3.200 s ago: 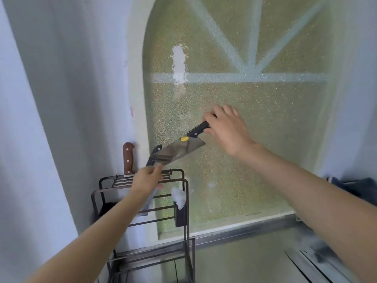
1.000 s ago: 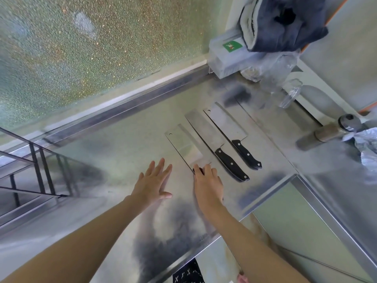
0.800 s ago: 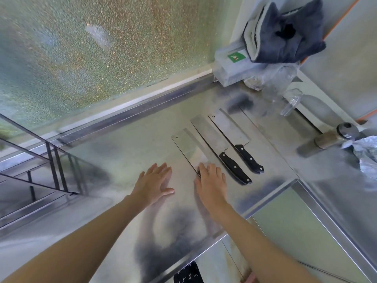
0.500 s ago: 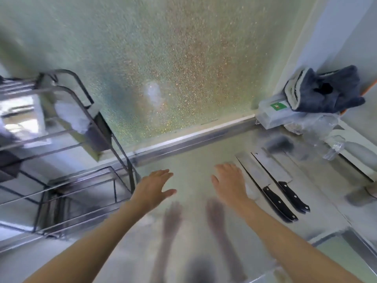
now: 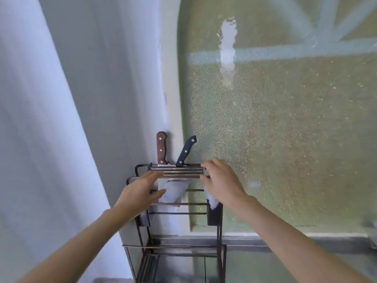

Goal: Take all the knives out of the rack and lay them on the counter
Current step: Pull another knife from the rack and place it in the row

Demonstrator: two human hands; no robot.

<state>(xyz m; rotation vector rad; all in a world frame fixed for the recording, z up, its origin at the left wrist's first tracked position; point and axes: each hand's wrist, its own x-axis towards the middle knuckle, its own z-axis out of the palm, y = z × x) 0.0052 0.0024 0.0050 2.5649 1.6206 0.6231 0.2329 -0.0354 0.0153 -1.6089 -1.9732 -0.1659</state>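
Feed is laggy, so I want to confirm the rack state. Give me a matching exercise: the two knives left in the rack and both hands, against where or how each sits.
1. brown-handled knife
2. black-handled knife
3. left hand
4. right hand

A. empty, at the rack's right end
B. upright in its slot
C. empty, at the rack's left front
D. leaning right in its slot

Pairs: 1-B, 2-D, 3-C, 4-A

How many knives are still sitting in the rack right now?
2. A brown-handled knife stands upright at the back left of the rack; a black-handled knife leans to its right. The hands hide the rack's ends, so others may be hidden.
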